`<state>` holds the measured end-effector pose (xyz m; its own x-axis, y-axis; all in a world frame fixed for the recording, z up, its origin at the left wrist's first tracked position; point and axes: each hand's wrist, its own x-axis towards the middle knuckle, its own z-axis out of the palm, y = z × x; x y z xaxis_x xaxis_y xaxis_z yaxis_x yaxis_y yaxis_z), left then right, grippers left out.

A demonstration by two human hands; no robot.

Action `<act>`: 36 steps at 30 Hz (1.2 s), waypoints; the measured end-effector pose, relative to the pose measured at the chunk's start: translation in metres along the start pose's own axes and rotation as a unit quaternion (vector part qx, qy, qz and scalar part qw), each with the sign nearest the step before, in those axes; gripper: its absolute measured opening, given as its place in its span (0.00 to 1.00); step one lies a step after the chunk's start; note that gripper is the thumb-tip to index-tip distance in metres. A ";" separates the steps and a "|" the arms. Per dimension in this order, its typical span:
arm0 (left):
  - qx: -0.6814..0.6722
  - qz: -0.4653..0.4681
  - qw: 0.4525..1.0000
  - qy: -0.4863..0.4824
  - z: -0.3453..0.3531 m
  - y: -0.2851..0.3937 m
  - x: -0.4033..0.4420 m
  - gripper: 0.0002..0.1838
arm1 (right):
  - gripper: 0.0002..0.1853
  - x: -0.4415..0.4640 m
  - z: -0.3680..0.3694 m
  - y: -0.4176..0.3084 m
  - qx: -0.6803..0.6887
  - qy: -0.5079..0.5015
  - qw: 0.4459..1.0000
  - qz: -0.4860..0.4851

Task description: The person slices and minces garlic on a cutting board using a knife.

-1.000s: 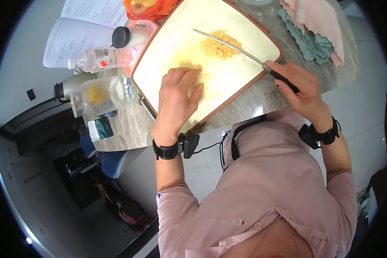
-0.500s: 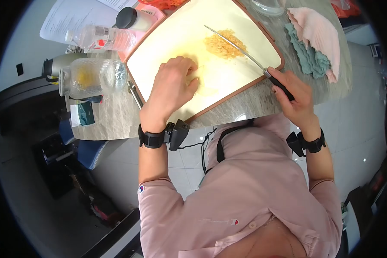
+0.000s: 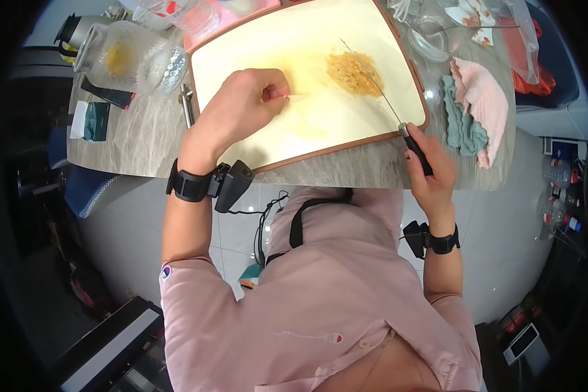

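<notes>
My left hand (image 3: 245, 101) is over the left half of a cream cutting board (image 3: 225, 59) with a brown rim. Its thumb and fingertips are pinched together, and a faint, thin pale sliver seems to stick out, too small to name. My right hand (image 3: 432, 163) grips the black handle of a knife (image 3: 380, 86) at the board's right edge. The narrow blade points away from me and lies across the right side of a pile of finely chopped orange-yellow food (image 3: 351, 73). Wet yellowish smears mark the board near my left hand.
Left of the board lie a textured glass jug (image 3: 130, 59), a metal tool (image 3: 187, 104) and a small green-and-white box (image 3: 90, 121). On the right are a pink cloth (image 3: 483, 98), a green cloth (image 3: 462, 124) and a clear glass bowl (image 3: 431, 39). A pink tray (image 3: 232, 27) sits behind.
The view has shifted, bringing more of the table's right side in. My left hand's fingertips have come together into a pinch. My right hand still holds the knife by the pile.
</notes>
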<state>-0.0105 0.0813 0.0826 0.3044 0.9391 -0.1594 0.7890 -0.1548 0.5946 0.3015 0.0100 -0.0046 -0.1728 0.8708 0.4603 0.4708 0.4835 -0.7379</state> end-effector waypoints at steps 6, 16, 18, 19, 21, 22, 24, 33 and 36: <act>-0.082 -0.017 0.996 -0.023 0.013 -0.005 0.008 0.05 | 0.23 -0.001 -0.001 -0.002 -0.017 -0.003 1.000 0.002; 0.128 0.059 0.985 0.101 0.033 -0.001 0.010 0.11 | 0.23 -0.001 0.000 0.000 -0.017 -0.002 1.000 -0.008; 0.130 0.071 0.986 0.080 0.031 0.000 0.013 0.10 | 0.23 -0.001 0.000 0.000 -0.013 -0.002 1.000 -0.008; 0.131 0.077 0.986 0.068 0.030 0.001 0.015 0.09 | 0.23 -0.002 0.000 0.000 -0.011 -0.003 1.000 -0.005; 0.140 0.091 0.984 0.055 0.029 0.002 0.020 0.08 | 0.22 -0.003 -0.001 -0.001 -0.009 -0.008 1.000 0.002; 0.146 0.098 0.983 0.048 0.028 0.004 0.021 0.08 | 0.22 -0.003 -0.002 -0.001 -0.010 -0.011 1.000 0.005; 0.140 0.054 0.989 0.011 0.023 0.014 0.023 0.08 | 0.22 -0.003 -0.002 -0.001 -0.010 -0.010 1.000 0.006; 0.087 -0.007 0.996 0.020 0.001 -0.001 0.019 0.10 | 0.24 -0.002 -0.001 -0.002 -0.005 -0.011 1.000 -0.003; 0.121 -0.015 0.992 0.041 -0.003 -0.015 0.022 0.12 | 0.24 -0.002 0.000 -0.001 -0.005 -0.009 1.000 -0.008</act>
<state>-0.0174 0.1049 0.0726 0.2423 0.9647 -0.1034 0.9053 -0.1864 0.3818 0.3011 0.0077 -0.0046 -0.1964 0.8646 0.4624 0.4759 0.4964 -0.7260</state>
